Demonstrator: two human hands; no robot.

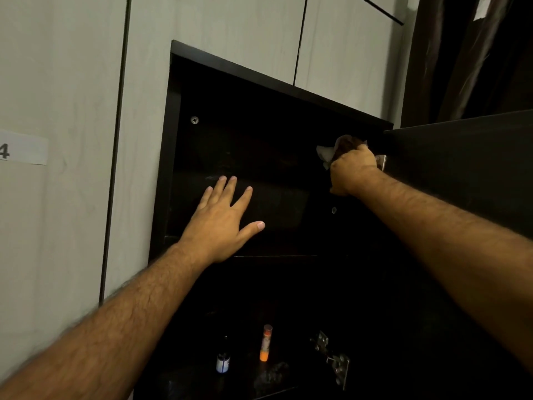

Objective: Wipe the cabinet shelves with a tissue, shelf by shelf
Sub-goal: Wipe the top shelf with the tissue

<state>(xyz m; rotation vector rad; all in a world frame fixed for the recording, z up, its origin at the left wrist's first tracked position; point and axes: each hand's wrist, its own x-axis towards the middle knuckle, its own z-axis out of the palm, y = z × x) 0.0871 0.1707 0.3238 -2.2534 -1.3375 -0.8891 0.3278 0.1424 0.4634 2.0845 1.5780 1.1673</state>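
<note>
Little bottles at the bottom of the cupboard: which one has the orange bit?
The taller tube-shaped bottle, on the right of the pair. Its lower end glows orange; the shorter dark bottle left of it has a blue-and-white label instead.

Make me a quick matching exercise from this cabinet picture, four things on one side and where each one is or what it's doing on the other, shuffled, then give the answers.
Things:
1. tissue
2. left hand
3. orange tube
4. paper label

Place or state:
A. standing on the lower shelf beside a small dark bottle
B. stuck on the pale panel left of the cabinet
C. bunched in the right hand at the upper right of the cabinet
D. fingers spread flat, holding nothing

Pairs: 1-C, 2-D, 3-A, 4-B
</note>
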